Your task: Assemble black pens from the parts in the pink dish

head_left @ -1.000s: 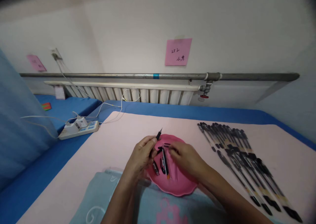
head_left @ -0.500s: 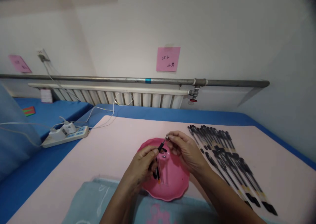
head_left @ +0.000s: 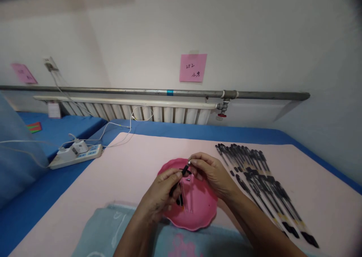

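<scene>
A slim black pen barrel [head_left: 183, 171] slants above a glossy pink scalloped dish [head_left: 198, 215], pinched low by the left hand [head_left: 162, 191] while the right hand [head_left: 210, 172] nips its metal tip with closed fingertips. Loose pen parts [head_left: 185, 196] lie in the dish; finished black pens [head_left: 260, 181] line the pink tabletop [head_left: 127, 170] beside it.

Across my upper frame runs a plain white wall [head_left: 254, 30] with a pink paper note [head_left: 192, 67]; below it, a grey metal pipe [head_left: 141, 92] and white ribbed radiator [head_left: 135, 111].
</scene>
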`<state>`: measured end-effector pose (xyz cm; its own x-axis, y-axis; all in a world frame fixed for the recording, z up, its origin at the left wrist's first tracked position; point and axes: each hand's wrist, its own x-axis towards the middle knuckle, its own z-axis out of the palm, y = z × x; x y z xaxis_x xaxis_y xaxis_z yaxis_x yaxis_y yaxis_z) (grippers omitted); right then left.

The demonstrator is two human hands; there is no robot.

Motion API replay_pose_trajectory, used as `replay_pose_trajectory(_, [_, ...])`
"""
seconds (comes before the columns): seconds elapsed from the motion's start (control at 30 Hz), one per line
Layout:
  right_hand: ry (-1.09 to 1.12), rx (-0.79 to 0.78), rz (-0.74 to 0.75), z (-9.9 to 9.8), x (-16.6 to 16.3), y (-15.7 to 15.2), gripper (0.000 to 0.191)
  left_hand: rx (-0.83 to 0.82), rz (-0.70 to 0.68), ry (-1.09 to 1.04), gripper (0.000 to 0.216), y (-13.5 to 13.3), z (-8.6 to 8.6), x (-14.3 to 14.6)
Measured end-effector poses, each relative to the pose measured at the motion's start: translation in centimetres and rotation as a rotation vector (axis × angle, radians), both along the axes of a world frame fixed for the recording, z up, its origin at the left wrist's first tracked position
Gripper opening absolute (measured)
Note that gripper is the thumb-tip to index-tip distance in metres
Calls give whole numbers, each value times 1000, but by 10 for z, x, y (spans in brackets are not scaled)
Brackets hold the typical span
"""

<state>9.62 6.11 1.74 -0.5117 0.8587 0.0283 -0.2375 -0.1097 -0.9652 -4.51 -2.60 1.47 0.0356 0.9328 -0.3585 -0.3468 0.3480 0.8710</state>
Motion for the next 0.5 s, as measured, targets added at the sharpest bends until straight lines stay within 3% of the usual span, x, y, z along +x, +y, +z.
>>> replay_pose_trajectory(0.23, [124, -89, 141, 0, -1, -4, 4, -98, -224, -370, 23, -2, 2, -7])
replay_pose_trajectory(0.5, [188, -121, 104, 2, -7, -10, 14, -149, -184, -378, 27, 0, 1, -6])
